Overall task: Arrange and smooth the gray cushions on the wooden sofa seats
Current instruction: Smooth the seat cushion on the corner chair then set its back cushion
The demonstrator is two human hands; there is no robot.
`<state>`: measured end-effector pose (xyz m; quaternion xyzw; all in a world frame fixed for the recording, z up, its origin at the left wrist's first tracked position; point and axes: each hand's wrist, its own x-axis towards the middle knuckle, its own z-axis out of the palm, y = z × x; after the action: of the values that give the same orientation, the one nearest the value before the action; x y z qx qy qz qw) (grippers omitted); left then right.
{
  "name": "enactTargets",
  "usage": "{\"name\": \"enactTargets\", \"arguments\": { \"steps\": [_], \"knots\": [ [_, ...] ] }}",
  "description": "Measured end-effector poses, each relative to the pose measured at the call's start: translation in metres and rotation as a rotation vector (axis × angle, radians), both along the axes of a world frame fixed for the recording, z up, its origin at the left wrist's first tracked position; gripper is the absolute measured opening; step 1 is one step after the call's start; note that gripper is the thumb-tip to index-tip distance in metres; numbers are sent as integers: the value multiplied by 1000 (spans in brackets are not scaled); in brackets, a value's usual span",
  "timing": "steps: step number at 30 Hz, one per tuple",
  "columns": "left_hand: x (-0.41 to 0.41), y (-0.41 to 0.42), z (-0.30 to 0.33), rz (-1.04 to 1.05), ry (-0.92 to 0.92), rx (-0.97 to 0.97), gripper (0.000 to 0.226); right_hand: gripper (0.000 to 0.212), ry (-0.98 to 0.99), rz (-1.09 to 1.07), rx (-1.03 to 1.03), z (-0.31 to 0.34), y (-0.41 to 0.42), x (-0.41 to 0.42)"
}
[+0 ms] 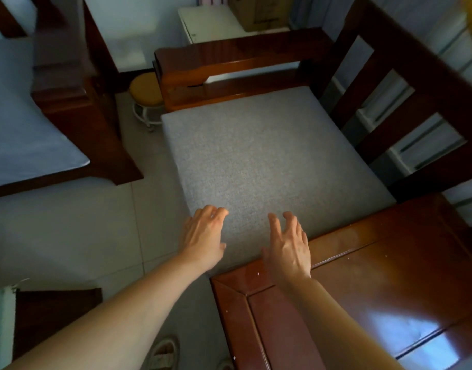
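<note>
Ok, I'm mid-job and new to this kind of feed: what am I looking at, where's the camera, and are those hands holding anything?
There is no machine here. A person wears one wide-angle camera on the head, looking forward and down, so the two bare arms coming in from the bottom are that person's own. The left hand and right hand reach over the near edge of a gray cushion, fingers spread and loosely bent. Neither holds anything; I cannot tell whether they touch the fabric. The cushion lies flat on a wooden sofa seat, between a far armrest and a flat wooden side panel nearest the camera. A small round stool stands on the floor beyond.
</note>
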<state>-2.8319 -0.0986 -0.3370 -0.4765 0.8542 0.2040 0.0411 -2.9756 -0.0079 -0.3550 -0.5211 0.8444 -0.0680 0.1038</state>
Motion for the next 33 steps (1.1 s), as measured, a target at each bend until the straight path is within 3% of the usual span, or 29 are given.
{"name": "enactTargets", "arguments": {
  "steps": [8, 17, 33],
  "knots": [
    [33, -64, 36, -72, 27, 31, 60, 66, -71, -38, 170, 48, -49, 38],
    [69, -184, 41, -305, 9, -31, 58, 70, -112, -307, 174, 59, -133, 95],
    [-1, -307, 0, -600, -132, -36, 64, 74, -282, -551, 147, 3, -228, 72]
  ]
}}
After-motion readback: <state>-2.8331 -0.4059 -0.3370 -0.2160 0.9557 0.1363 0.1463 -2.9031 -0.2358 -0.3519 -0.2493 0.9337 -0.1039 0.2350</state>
